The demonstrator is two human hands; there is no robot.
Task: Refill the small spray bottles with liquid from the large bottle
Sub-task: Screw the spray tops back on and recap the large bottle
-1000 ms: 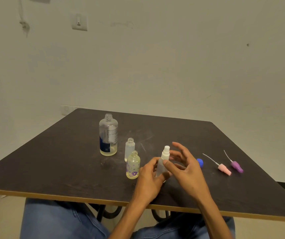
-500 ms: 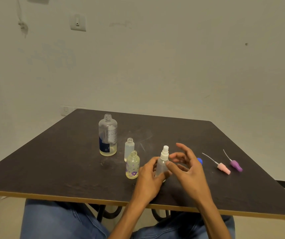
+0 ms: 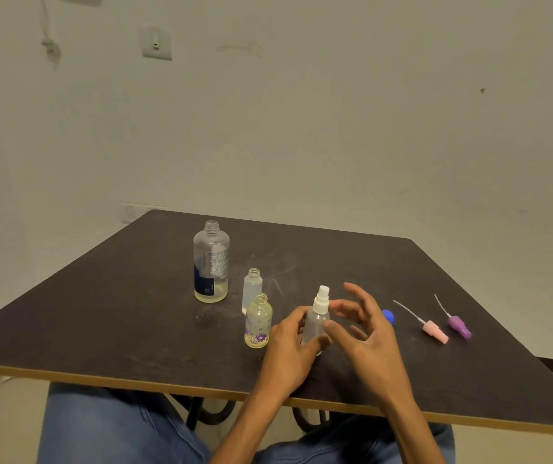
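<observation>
nearest, at the table's (image 3: 101, 336) front edge, the left hand (image 3: 288, 349) wraps its curled fingers round the body of a small frosted bottle (image 3: 315, 324), which stands upright on the table with a white sprayer (image 3: 321, 299) on its neck. the right hand (image 3: 365, 333) is just beside it, fingers spread apart and loosely bent, thumb touching the bottle's side, gripping nothing.

this bottle looks like thin plastic, so probably light, a bit squashy and easy to tip. i'd hold it low on the body with the left hand and pinch the sprayer's collar with the right to twist; squeezing hard could push liquid out once it is open.

just left stands a flowered bottle (image 3: 258, 324), open-necked, with yellowish liquid inside. close behind it is a clear bottle (image 3: 251, 289), also open. further back and left stands the large bottle (image 3: 211, 262), uncapped, with only a little yellowish liquid at the bottom. it looks stiff, best gripped round its labelled middle when pouring.

to the right lie a blue cap (image 3: 388, 317), mostly hidden behind the right hand, then a pink sprayer (image 3: 435, 330) and a purple sprayer (image 3: 459, 326), each with its dip tube pointing away.

count: 3 small bottles, 1 large bottle, 3 sprayers (1 fitted, 2 loose), 1 cap.
</observation>
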